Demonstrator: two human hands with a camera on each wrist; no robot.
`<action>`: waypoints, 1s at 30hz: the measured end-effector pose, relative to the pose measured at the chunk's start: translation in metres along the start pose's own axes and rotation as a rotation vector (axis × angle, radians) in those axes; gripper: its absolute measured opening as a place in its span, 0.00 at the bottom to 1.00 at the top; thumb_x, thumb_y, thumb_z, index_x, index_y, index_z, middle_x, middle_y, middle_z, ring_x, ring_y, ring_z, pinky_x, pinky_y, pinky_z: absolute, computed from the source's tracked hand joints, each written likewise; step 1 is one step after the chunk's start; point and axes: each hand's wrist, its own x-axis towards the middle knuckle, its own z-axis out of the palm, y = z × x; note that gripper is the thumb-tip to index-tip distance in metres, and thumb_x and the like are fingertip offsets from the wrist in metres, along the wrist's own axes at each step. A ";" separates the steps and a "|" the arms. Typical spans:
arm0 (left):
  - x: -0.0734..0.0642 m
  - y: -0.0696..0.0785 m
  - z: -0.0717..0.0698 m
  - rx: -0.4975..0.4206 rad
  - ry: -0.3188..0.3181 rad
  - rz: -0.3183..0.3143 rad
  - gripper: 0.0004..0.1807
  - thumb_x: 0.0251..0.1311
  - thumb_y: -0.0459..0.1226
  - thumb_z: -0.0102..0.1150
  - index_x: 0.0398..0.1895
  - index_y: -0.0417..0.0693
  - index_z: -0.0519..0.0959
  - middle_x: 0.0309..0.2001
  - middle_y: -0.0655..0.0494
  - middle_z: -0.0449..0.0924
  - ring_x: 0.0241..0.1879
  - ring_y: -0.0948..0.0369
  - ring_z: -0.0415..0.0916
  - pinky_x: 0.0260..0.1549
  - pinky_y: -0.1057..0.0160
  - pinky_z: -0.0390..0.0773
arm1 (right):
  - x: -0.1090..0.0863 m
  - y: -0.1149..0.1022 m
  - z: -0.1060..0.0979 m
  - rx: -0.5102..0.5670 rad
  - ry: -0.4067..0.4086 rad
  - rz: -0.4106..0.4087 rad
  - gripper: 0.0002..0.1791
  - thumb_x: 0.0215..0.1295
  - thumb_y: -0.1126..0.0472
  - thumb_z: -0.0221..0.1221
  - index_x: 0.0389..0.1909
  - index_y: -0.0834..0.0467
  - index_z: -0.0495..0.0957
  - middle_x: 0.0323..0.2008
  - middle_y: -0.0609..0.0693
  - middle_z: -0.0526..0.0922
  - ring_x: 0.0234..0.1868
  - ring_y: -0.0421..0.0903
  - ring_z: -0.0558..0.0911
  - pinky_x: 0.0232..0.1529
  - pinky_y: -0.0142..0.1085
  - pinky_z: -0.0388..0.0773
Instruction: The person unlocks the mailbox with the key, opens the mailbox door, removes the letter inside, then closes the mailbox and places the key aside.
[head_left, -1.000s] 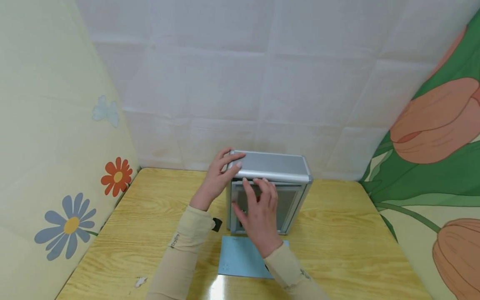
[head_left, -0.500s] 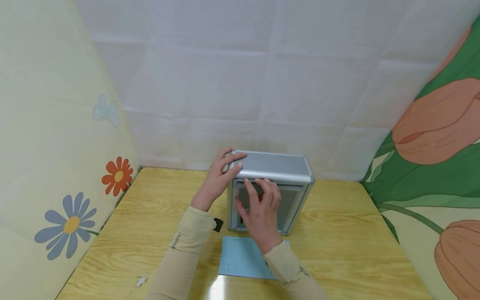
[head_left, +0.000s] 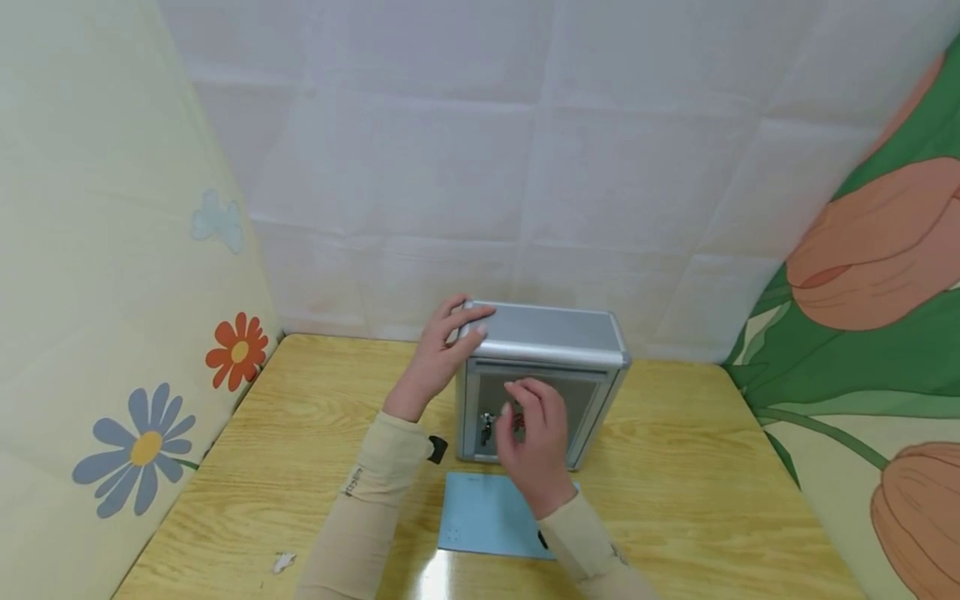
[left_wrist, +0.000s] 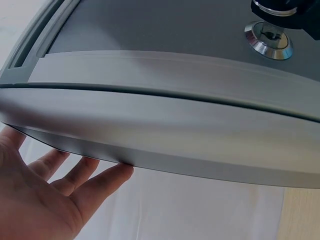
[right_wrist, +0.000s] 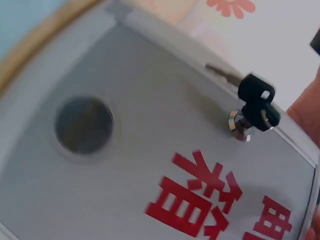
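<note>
A grey metal box (head_left: 547,329) with a framed front door (head_left: 581,404) stands upright, door towards me. The door lies flush in its frame. My left hand (head_left: 438,354) rests on the box's top left corner; in the left wrist view, the fingertips of the left hand (left_wrist: 60,192) touch the box's edge. My right hand (head_left: 536,437) is in front of the door, fingers loosely bent and holding nothing. A black-headed key (right_wrist: 260,112) sits in the door lock (right_wrist: 240,126), with a second key (right_wrist: 227,75) beside it. Red characters (right_wrist: 187,205) mark the door, partly hidden by my right hand in the head view.
A light blue sheet or booklet (head_left: 480,517) lies on the wood-grain table (head_left: 675,500) in front of the box, partly under my right sleeve. A small white scrap (head_left: 283,562) is at the lower left. A white cloth backdrop (head_left: 412,167) hangs behind the box.
The door was slightly ajar one second ago and now sits flush. My right hand has come off its upper edge and moved down and right, uncovering the lock. The left hand stayed put.
</note>
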 end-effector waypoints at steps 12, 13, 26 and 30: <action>-0.005 0.032 -0.004 -0.028 -0.034 -0.025 0.20 0.69 0.36 0.51 0.63 0.42 0.73 0.72 0.46 0.51 0.70 0.48 0.48 0.59 0.39 0.58 | -0.053 -0.013 -0.003 0.001 -0.386 0.452 0.10 0.71 0.56 0.52 0.44 0.57 0.78 0.19 0.36 0.71 0.17 0.31 0.66 0.18 0.27 0.65; -0.006 0.036 -0.005 -0.030 -0.035 -0.027 0.20 0.69 0.36 0.51 0.63 0.41 0.73 0.72 0.45 0.51 0.70 0.47 0.48 0.59 0.39 0.58 | -0.054 -0.014 -0.002 0.003 -0.402 0.479 0.11 0.72 0.54 0.51 0.44 0.56 0.78 0.18 0.35 0.69 0.16 0.31 0.64 0.17 0.27 0.64; -0.007 0.042 -0.005 -0.024 -0.029 -0.033 0.20 0.69 0.35 0.51 0.62 0.40 0.74 0.71 0.44 0.51 0.70 0.47 0.48 0.60 0.40 0.58 | -0.051 -0.017 0.005 0.070 -0.481 0.582 0.19 0.77 0.50 0.43 0.33 0.55 0.77 0.14 0.38 0.63 0.14 0.33 0.61 0.16 0.30 0.61; -0.007 0.042 -0.005 -0.017 -0.030 -0.023 0.20 0.69 0.35 0.51 0.62 0.39 0.74 0.71 0.43 0.51 0.70 0.45 0.48 0.59 0.40 0.59 | -0.049 -0.019 0.007 0.110 -0.505 0.637 0.22 0.77 0.47 0.40 0.27 0.54 0.74 0.13 0.40 0.62 0.12 0.35 0.60 0.14 0.31 0.59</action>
